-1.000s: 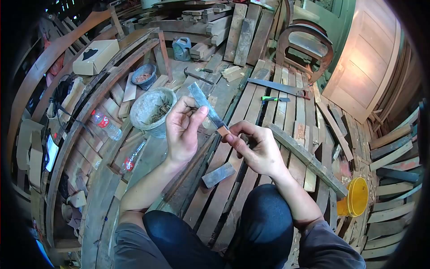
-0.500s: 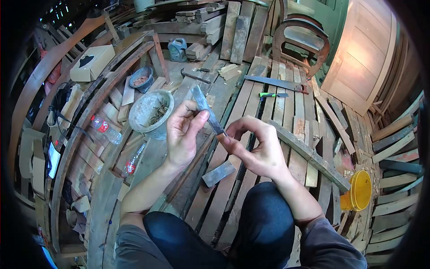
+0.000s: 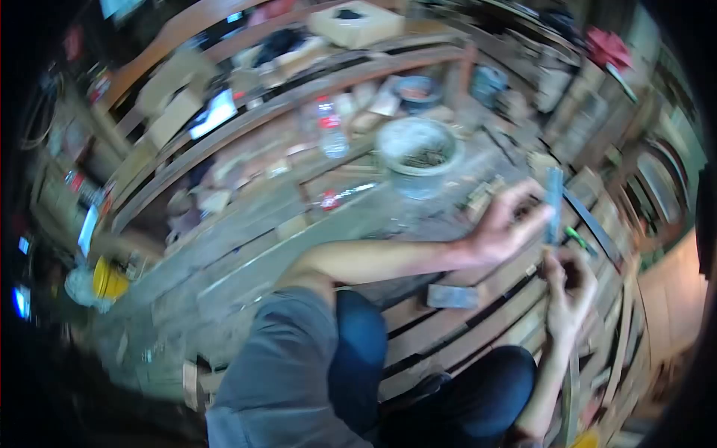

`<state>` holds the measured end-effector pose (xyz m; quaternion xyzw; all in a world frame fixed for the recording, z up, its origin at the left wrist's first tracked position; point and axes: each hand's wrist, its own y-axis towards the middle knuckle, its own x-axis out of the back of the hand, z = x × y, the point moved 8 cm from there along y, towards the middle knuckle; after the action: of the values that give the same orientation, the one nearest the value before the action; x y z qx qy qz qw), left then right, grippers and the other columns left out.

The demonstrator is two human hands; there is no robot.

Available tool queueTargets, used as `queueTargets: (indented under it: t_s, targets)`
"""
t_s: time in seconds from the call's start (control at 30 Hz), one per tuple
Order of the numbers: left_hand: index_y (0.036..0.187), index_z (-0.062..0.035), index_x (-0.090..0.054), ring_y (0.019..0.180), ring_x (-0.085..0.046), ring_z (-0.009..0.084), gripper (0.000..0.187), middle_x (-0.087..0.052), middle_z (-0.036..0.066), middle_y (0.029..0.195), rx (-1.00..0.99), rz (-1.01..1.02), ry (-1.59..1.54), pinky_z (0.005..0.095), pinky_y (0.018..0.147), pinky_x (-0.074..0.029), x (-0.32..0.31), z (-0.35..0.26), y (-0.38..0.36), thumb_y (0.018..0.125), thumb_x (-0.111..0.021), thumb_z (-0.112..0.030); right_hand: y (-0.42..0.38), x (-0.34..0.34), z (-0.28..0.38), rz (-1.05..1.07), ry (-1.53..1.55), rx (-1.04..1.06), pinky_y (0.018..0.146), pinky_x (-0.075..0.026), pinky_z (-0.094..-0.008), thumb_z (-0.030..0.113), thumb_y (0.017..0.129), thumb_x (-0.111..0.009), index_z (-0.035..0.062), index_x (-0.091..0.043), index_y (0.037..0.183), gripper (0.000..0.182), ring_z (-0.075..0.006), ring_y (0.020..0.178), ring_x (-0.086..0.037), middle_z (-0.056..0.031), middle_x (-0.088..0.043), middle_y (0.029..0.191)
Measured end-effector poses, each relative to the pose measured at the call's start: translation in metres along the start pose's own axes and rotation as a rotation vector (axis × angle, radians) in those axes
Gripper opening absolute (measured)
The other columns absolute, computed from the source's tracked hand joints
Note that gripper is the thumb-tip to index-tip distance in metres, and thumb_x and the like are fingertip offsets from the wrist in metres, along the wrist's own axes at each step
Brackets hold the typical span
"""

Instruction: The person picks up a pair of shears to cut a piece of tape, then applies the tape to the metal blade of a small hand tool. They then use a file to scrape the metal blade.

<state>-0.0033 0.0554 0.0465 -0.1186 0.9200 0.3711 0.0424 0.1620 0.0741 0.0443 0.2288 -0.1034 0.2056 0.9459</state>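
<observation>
Upright in front of me is a chisel (image 3: pixel 553 198) with a flat grey metal blade, blurred by motion. My left hand (image 3: pixel 504 228) is closed, its fingertips and thumb at the side of the blade. Below it my right hand (image 3: pixel 570 291) is closed around the chisel's lower end, so most of the handle is hidden. A grey rectangular block (image 3: pixel 452 296), like a sharpening stone, lies on the wooden slats below my left forearm, apart from both hands.
A grey bucket (image 3: pixel 414 181) stands beyond my left arm, near plastic bottles (image 3: pixel 333 134). A handsaw (image 3: pixel 594 228) and a green-handled tool (image 3: pixel 576 238) lie past my hands. Farther left are a curved wooden frame (image 3: pixel 276 104), a cardboard box (image 3: pixel 358 30) and a yellow bucket (image 3: pixel 110 278).
My view has swung left, so the surroundings and both hands appear farther right. The chisel now points more straight up, and both hands remain on it.
</observation>
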Motion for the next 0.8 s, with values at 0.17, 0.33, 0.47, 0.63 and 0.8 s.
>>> queueTargets:
  t_s: [0.17, 0.33, 0.47, 0.63, 0.8]
  targets:
    - [0.093, -0.0055, -0.056, 0.078, -0.048, 0.0024, 0.007, -0.052, -0.005, 0.080, 0.071, -0.117, -0.047, 0.0233, 0.068, -0.042, 0.025, 0.009, 0.004, 0.095, -0.060, -0.010, 0.010, -0.017, -0.014, 0.014, 0.074, -0.005, 0.070, -0.040, -0.0198, 0.008, 0.095, -0.062, 0.0001, -0.057, 0.109, 0.017, -0.0066, 0.077, -0.052, -0.0001, -0.058, 0.084]
    - [0.091, -0.0052, -0.055, 0.073, -0.047, 0.0054, 0.007, -0.049, -0.003, 0.075, 0.107, -0.439, 0.123, 0.0262, 0.063, -0.041, 0.131, 0.009, 0.013, 0.094, -0.057, -0.011, 0.022, -0.062, -0.031, 0.135, 0.131, 0.057, 0.075, -0.039, -0.0222, 0.002, 0.093, -0.058, 0.0010, -0.052, 0.116, 0.023, -0.0094, 0.082, -0.047, -0.0031, -0.051, 0.094]
    - [0.094, -0.0025, -0.059, 0.079, -0.054, 0.0086, 0.011, -0.057, 0.001, 0.080, 0.025, -0.647, 0.496, 0.0271, 0.070, -0.046, 0.226, -0.034, -0.014, 0.092, -0.060, -0.013, 0.027, -0.132, -0.032, 0.306, 0.286, 0.073, 0.076, -0.040, -0.0234, -0.004, 0.090, -0.057, 0.0017, -0.053, 0.110, 0.021, -0.0093, 0.082, -0.046, -0.0030, -0.051, 0.093]
    - [0.107, -0.0005, -0.063, 0.085, -0.063, 0.0178, 0.026, -0.066, 0.011, 0.096, 0.355, -0.588, 0.944, 0.0329, 0.073, -0.052, 0.330, -0.085, -0.080, 0.092, -0.063, -0.021, 0.016, -0.215, -0.017, 0.473, 0.400, 0.101, 0.075, -0.041, -0.0237, -0.007, 0.086, -0.058, 0.0017, -0.055, 0.105, 0.021, -0.0083, 0.078, -0.048, -0.0017, -0.053, 0.083]
    - [0.101, 0.0019, -0.064, 0.087, -0.066, 0.0223, 0.028, -0.069, 0.014, 0.091, 0.654, -0.728, 1.301, 0.0364, 0.076, -0.052, 0.453, -0.158, -0.171, 0.091, -0.065, -0.024, 0.003, -0.270, -0.019, 0.658, 0.249, 0.139, 0.064, -0.043, -0.0242, -0.002, 0.087, -0.059, 0.0024, -0.056, 0.096, 0.011, -0.0080, 0.070, -0.053, -0.0017, -0.056, 0.077]
